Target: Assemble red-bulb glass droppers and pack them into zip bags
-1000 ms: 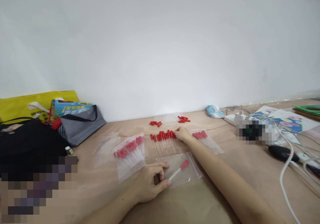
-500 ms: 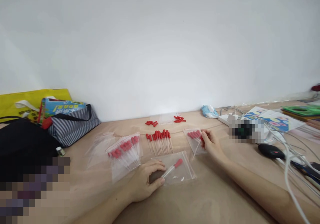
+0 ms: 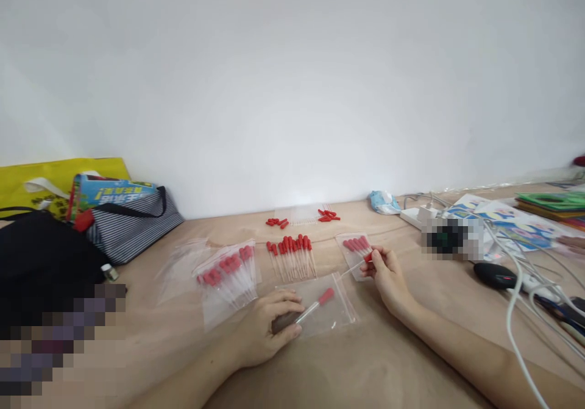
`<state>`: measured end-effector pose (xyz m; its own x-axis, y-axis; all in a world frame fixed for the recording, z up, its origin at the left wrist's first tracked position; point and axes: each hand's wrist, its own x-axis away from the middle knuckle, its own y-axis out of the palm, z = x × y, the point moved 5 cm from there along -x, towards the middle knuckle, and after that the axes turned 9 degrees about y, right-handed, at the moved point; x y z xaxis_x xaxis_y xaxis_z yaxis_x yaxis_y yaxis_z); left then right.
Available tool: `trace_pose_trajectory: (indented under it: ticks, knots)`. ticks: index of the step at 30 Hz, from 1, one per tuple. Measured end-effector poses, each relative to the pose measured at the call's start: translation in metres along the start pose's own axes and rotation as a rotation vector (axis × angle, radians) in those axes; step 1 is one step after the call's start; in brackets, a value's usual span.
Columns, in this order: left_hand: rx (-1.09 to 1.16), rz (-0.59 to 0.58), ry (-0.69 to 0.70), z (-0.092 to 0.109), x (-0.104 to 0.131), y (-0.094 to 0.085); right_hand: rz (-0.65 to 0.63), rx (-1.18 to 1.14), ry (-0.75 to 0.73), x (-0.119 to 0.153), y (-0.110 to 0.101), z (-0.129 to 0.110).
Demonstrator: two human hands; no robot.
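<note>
My left hand [image 3: 274, 325] rests on the table with its fingers round the near left end of a clear zip bag [image 3: 340, 317]. Inside that bag lies one dropper with a red bulb [image 3: 326, 297]. My right hand [image 3: 386, 278] pinches another dropper by its red bulb [image 3: 368, 257], its thin tube pointing left toward the bag's open-looking edge. Behind the right hand lies a small bag of red-bulbed droppers [image 3: 356, 244]. A row of loose droppers [image 3: 297, 259] lies in the middle. Left of it are filled bags [image 3: 228, 281].
Loose red bulbs [image 3: 329, 215] and thin tubes lie near the wall. A striped bag [image 3: 132, 229] and black cloth [image 3: 41, 269] are at left. At right are a blue-white packet [image 3: 384, 202], cables, a black mouse [image 3: 496, 275] and papers. Another person's hand shows at the right edge.
My right hand has drawn a dropper down and toward me from the small bag, and its tube has swung to point left. My left hand has stayed in place.
</note>
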<state>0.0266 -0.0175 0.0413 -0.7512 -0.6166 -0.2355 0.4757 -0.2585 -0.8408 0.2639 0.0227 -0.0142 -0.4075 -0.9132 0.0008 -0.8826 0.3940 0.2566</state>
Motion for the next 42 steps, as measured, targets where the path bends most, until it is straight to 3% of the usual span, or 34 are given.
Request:
trace_pose_trajectory:
  ticks: [11, 16, 22, 25, 29, 34, 37, 40, 42]
  knots:
    - [-0.037, -0.038, -0.072, -0.002, 0.001, 0.001, -0.145, -0.012, 0.173, 0.009, 0.012, 0.004]
    - [-0.036, -0.031, -0.066, -0.002, 0.001, 0.0, -0.259, -0.071, 0.324, 0.025, 0.021, 0.009]
    - [-0.041, -0.034, -0.066, -0.005, 0.002, 0.003, -0.55, 0.249, 0.366, 0.04, 0.034, 0.011]
    - [-0.033, -0.024, -0.057, -0.006, 0.002, 0.004, -0.635, 0.387, 0.384, 0.041, 0.035, 0.011]
    - [-0.027, -0.034, -0.055, -0.005, 0.002, 0.004, -0.645, 0.435, 0.385, 0.042, 0.037, 0.007]
    - [-0.052, -0.046, -0.058, -0.006, 0.004, 0.004, -0.546, 0.494, 0.349, 0.038, 0.039, 0.012]
    - [-0.046, -0.044, -0.055, -0.007, 0.004, 0.005, -0.615, 0.591, 0.325, 0.037, 0.039, 0.017]
    - [-0.031, -0.043, -0.037, -0.008, 0.004, 0.006, -0.626, 0.682, 0.338, 0.027, 0.035, 0.017]
    - [-0.023, -0.041, -0.024, -0.008, 0.004, 0.006, -0.554, 0.74, 0.245, 0.011, 0.034, 0.01]
